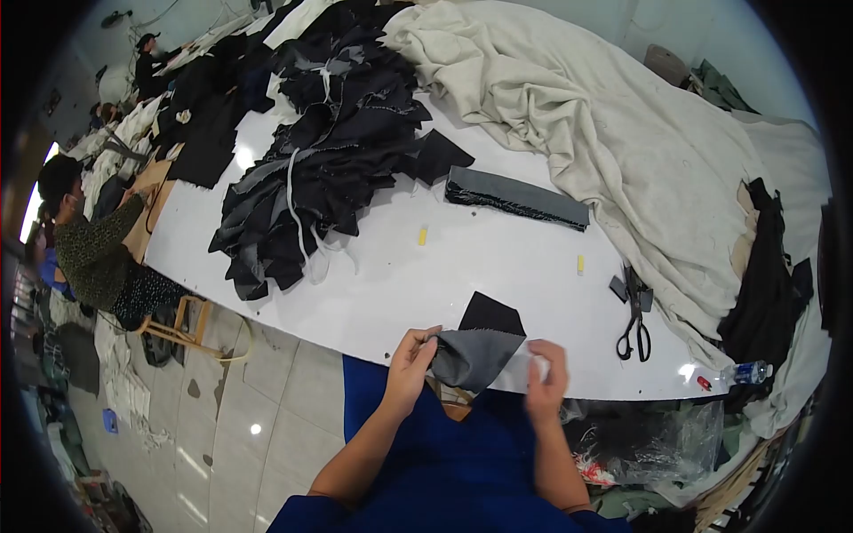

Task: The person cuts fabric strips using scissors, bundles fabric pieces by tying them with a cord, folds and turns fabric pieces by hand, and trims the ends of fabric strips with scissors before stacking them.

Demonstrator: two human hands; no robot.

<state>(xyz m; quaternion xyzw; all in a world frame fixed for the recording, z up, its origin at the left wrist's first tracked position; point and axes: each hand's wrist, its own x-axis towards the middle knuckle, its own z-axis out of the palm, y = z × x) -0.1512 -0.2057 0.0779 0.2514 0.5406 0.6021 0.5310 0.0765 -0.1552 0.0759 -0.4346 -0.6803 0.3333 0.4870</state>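
My L hand (410, 362) has the frayed-edge grey fabric pc (477, 357) pinched at its left end, thumb and fingers (426, 345) closed on it, cloth bunching a bit there. Pc is at the near edge of the glossy white surface (498, 253), mid-scene, its lower corner hanging over toward me. Just past it, touching, lies a black angular fabric pc (491, 314); can't tell if the two are joined or just overlapping.

Step in hand, I'd say: handling this one pc, L gripping, R free. Next move prob. calls for R fingers to meet the cloth's free right edge, w/ L keeping its pinch so it doesn't slip off the near edge.

Pose: both forearms reach fwd from the near side. L angles in to the right, wrist a bit bent, hand low at the edge. My R hand (548, 380) is up, fingers half curled, thumb apart, nothing in them AFAICT; it's blurred, just right of the cloth, so can't tell re: light contact.

Black-handled metal scissors (633, 327) lie farther right; folded dark grey fabric stack (517, 197) is far, slightly right; big tied heap of black fabric pcs (355, 164), far left.
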